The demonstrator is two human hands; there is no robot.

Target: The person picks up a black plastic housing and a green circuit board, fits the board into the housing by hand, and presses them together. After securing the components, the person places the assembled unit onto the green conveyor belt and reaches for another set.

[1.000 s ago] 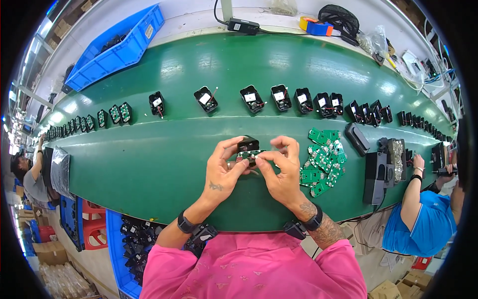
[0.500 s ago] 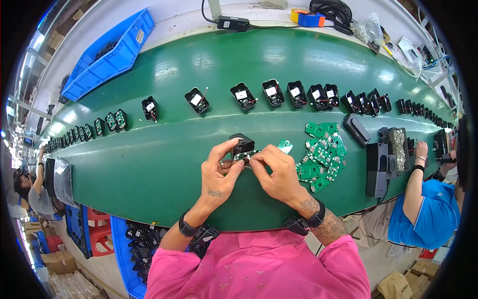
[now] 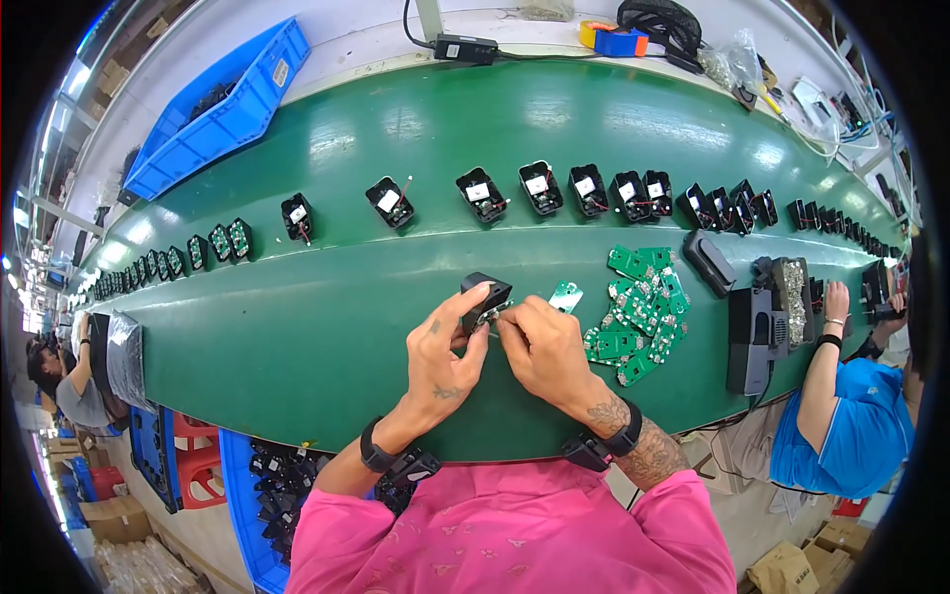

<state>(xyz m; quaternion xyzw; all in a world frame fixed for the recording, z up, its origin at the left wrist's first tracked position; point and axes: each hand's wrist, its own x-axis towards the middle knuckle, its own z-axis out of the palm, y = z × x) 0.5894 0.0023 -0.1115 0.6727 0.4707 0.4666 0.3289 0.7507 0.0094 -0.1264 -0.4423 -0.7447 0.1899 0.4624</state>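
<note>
1. Across the whole work area, the green table [image 3: 297, 337] runs beneath everything handled here.
2. Along its middle curves a long row of open black housings [image 3: 482, 196], beyond both hands.
3. At the far left edge sits a tilted-looking blue crate [image 3: 213, 139].
4. To the right of the hands lies a loose pile of green circuit boards [image 3: 643, 312].
5. The right hand [image 3: 549, 351] has its fingertips drawn close together at the right side of the held housing; whether they pinch anything cannot be told.
6. The left hand [image 3: 445, 356] is clamped on that housing, index finger over it and thumb below.
7. The black housing [image 3: 485, 289] is raised at the left fingertips, just left of the right hand.
8. One lone green board [image 3: 566, 296] lies just beyond the right hand, near the pile.
9. Smallest, a small circuit board [image 3: 492, 315] shows at the housing's near side, between both hands' fingertips, partly hidden.
</note>
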